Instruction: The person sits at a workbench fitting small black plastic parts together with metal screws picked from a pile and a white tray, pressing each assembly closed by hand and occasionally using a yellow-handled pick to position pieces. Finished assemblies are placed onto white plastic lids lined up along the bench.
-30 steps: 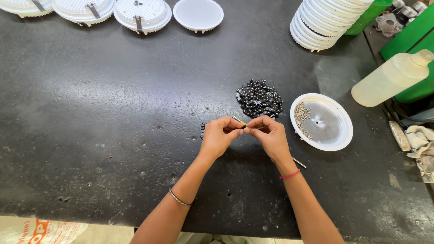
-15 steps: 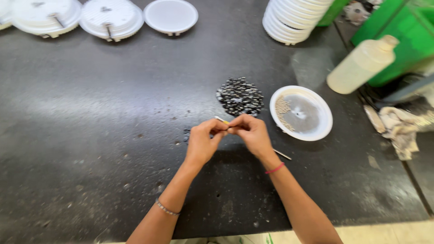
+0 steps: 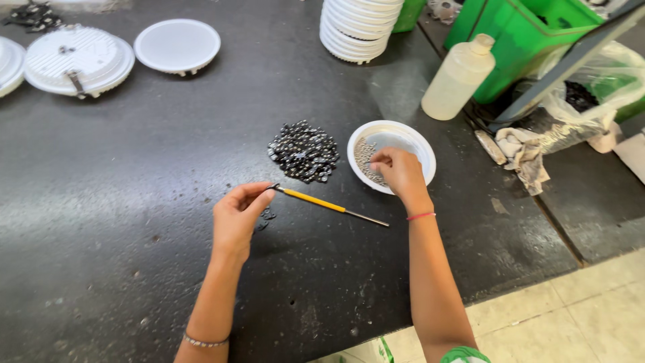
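Left hand: the left hand (image 3: 236, 216) pinches one end of a thin tool (image 3: 329, 204) between thumb and fingertips, low over the black table (image 3: 121, 202).
Tool: a slim rod with a yellow middle and a bare metal end. Its long axis runs from the left hand's fingertips toward the right and slightly toward the person; the metal end points lower right and lies on or just above the table, I cannot tell which.
Right hand: the right hand (image 3: 400, 171) reaches into the white dish (image 3: 416, 144), fingers drawn together and curled down onto the small grey pieces (image 3: 365, 156) inside; whether it has picked one up cannot be told.
Dark heap: a pile of small black parts (image 3: 304, 150) lies just left of the dish, beyond the tool.
Loose bits: a few black parts (image 3: 267, 216) sit beside the left hand.
Farther off: a stack of white discs (image 3: 356, 27), a pale plastic bottle (image 3: 458, 77), a green crate (image 3: 521, 33) and round white covers (image 3: 177, 44) at the table's far side.
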The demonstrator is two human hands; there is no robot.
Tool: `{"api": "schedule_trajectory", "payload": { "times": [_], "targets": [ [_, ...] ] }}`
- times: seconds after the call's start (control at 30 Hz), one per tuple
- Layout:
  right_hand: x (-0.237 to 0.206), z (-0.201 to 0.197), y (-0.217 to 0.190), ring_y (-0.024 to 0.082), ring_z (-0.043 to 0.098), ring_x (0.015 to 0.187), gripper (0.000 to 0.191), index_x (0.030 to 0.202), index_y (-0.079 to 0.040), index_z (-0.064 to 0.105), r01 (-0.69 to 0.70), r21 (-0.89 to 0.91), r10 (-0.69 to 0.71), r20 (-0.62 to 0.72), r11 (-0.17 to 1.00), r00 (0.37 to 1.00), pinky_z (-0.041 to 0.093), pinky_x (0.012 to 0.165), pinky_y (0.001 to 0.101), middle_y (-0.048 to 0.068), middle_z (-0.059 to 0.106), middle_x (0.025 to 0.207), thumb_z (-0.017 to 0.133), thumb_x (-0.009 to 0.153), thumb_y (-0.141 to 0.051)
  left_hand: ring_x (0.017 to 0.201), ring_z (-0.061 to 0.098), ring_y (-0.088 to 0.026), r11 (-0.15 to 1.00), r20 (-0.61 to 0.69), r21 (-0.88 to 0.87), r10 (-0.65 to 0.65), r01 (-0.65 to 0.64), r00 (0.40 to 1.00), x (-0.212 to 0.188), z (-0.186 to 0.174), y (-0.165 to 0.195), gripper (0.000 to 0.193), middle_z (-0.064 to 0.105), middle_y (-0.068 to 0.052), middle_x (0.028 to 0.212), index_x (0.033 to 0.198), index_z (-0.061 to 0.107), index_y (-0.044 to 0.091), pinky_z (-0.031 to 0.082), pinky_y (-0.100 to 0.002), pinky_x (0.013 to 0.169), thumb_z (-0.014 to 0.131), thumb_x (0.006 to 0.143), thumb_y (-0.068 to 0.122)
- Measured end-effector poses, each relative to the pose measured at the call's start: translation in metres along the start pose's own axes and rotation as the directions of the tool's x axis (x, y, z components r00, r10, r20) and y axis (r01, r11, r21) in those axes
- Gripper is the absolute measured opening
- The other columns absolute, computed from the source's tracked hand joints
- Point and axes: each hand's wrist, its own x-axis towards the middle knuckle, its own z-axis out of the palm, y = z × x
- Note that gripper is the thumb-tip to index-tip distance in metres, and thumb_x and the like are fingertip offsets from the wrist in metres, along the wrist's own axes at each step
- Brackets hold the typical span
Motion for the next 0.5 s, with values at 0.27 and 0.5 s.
{"api": "schedule_trajectory", "payload": {
  "times": [0.27,0.5],
  "targets": [
    [0.002,0.016,0.043,0.029,0.073,0.090,0.043,0.104,-0.006,0.075,0.233,0.066,-0.236,0.043,0.970,0.971,0.055,0.078,0.0403,0.013,0.075,0.097,0.083,0.061,-0.006,0.106,0.067,-0.016,0.999,0.018,0.023,-0.038,0.037,0.999,0.005,-0.025,-0.011,0.021,0.072,-0.014,0.115,0.116,0.066,-0.006,0.051,-0.028,0.095,0.069,0.098,0.004],
    [-0.022,0.026,-0.005,0.029,0.069,0.091,0.015,0.087,-0.014,0.073,0.167,-0.094,-0.177,-0.114,0.982,0.978,0.053,0.076,0.0432,0.007,0.071,0.092,0.076,0.073,-0.014,0.115,0.068,-0.029,0.840,0.115,0.486,-0.335,0.241,0.935,0.087,-0.006,-0.076,0.033,0.069,-0.022,0.126,0.130,0.062,-0.012,0.052,-0.038,0.100,0.055,0.100,0.000]
  ]
}}
